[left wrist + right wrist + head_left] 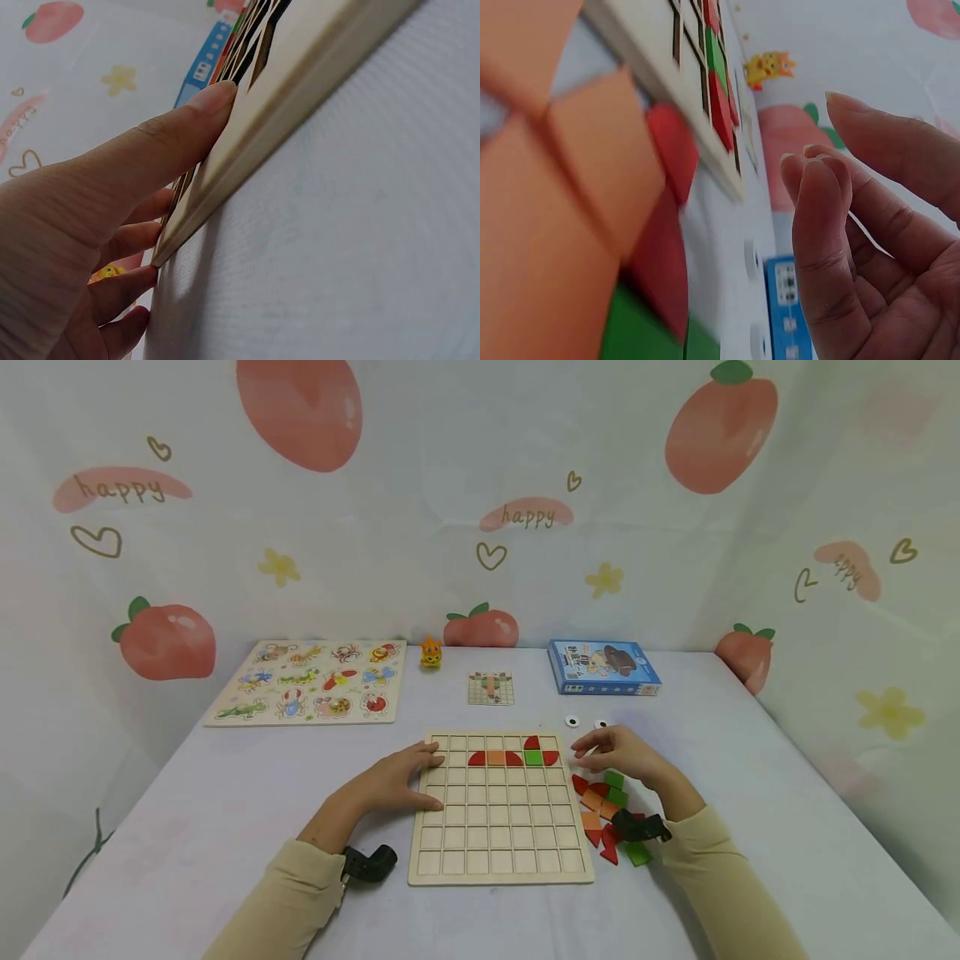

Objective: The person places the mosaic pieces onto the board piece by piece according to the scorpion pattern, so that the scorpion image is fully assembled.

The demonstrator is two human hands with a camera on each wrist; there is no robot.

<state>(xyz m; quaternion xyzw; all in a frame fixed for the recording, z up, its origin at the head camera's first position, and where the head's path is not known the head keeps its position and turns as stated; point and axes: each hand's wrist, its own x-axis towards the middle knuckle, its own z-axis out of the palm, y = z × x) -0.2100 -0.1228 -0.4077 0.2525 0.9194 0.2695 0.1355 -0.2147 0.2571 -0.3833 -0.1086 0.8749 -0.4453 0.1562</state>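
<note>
Head: L grip (395,779) spread on board (498,815), L edge; R grip (624,753) prob. slack, nr tiles (591,800).

Over on the wall cloth (420,468) I can read "happy" twice, in brown handwriting on pink smears: once on the left smear (66,497), once on the middle smear (491,520). On the right smear (868,585) the word slants, and only "ppy" comes clear to me. The blue box (604,667) carries lettering on its lid and front edge, too small to make out.
</note>
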